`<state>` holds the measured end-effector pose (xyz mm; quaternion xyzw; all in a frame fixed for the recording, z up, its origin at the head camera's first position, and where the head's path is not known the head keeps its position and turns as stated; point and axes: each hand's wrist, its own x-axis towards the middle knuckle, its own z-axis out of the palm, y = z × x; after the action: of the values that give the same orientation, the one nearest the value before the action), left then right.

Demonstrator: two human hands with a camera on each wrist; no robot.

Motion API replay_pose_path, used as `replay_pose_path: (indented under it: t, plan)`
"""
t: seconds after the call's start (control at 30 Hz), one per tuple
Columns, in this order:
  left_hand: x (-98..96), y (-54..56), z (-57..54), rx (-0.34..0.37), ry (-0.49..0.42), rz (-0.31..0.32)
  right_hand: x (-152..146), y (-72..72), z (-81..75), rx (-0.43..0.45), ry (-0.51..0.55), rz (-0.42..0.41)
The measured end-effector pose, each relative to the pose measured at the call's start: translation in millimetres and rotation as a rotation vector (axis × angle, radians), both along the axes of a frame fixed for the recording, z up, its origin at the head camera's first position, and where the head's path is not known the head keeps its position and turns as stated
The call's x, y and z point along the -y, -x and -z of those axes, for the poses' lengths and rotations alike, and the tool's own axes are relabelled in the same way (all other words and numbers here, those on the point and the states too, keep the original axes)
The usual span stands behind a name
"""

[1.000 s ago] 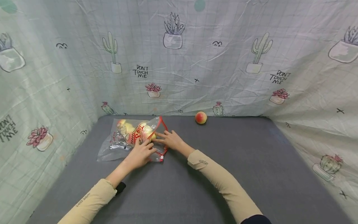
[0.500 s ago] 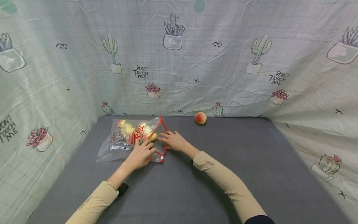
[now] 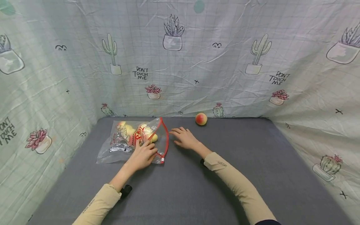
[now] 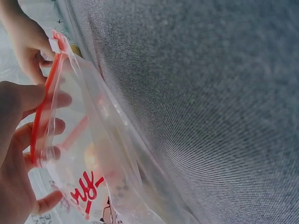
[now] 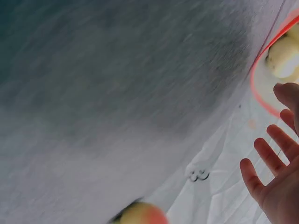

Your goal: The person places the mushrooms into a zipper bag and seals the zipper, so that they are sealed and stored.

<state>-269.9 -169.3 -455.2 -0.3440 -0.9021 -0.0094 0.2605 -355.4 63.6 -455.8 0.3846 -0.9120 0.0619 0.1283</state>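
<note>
A clear zip bag with a red zip edge and red lettering lies on the left of the grey table. Several yellow-and-red peaches are inside it, one showing near the open mouth. My left hand holds the bag's near edge, thumb and fingers either side of the red zip strip. Just right of the mouth, my right hand has its fingers spread and nothing in them. Another peach sits at the back of the table, beyond the right hand.
A white slider sits at the near corner of the zip. Cloth printed with cacti hangs behind the table and along both sides. A black wrist strap shows under the left sleeve.
My right hand has drawn back to the right, out of the bag's mouth, and holds nothing. The left hand stays on the bag, and the peach at the back has not moved.
</note>
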Motion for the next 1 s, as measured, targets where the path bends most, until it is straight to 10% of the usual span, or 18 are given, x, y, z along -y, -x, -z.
replay_pose_path:
  t: [0.5, 1.0]
  plan:
    - [0.0, -2.5, 1.5, -0.031, -0.015, -0.023, -44.5, 16.3, 8.0, -0.167, 0.145, 0.206]
    - [-3.8, -2.7, 3.4, -0.049, -0.002, -0.022, -82.8, 46.3, 8.4, -0.138, 0.186, 0.45]
